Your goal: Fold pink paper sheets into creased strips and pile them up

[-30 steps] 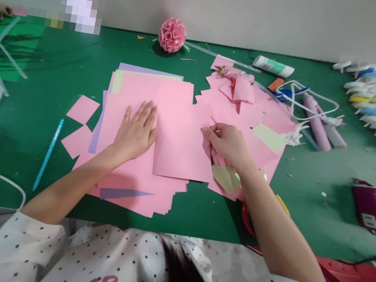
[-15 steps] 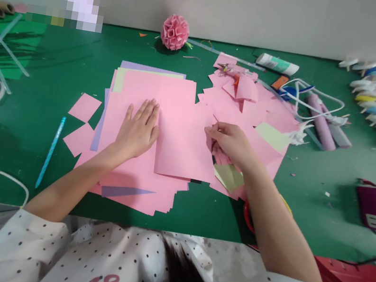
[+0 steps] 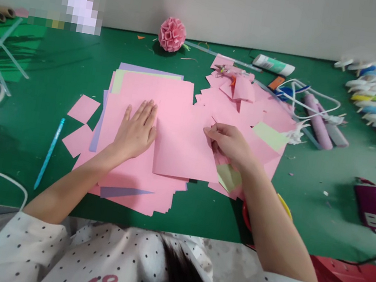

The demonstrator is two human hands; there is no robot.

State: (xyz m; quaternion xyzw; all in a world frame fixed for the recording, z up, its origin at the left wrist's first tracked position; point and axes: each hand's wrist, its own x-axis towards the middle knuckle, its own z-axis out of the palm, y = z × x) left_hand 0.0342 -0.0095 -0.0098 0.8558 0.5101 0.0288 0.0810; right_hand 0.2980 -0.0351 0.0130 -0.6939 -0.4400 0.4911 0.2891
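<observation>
Left hand [image 3: 136, 130] is down flat on the paper, palm pressed, four fingers stretched straight and close together, pointing away from the body, thumb splayed out to the side. It grips nothing, it only bears on the surface. The forearm runs in bare from the lower left, the elbow close to the bench [image 3: 23, 132] edge.

Right hand [image 3: 229, 144] comes in from the lower right, wrist bent inward, knuckles up. Thumb and forefinger are pinched together right on the right edge of the pink sheet [image 3: 179, 151], closed on that edge, the other fingers curled under behind them.

That pink sheet lies on top of the paper stack [image 3: 129, 189], mid-bench and straight in front of the person, between the two hands. The left hand's little-finger side sits just at its left edge. The stack beneath is fanned out, with pale green and lilac edges showing at the top.

Under the right wrist lies a yellow-green piece [image 3: 228, 177], part of a loose pile of pink pieces [image 3: 250, 110] spreading away to the right. Two small pink squares [image 3: 83, 109] lie left of the stack, and a blue pen [image 3: 49, 154] lies near them. At the back, by the wall, sits a pink paper ball [image 3: 172, 35], with a glue stick [image 3: 273, 65] well off to its right.
</observation>
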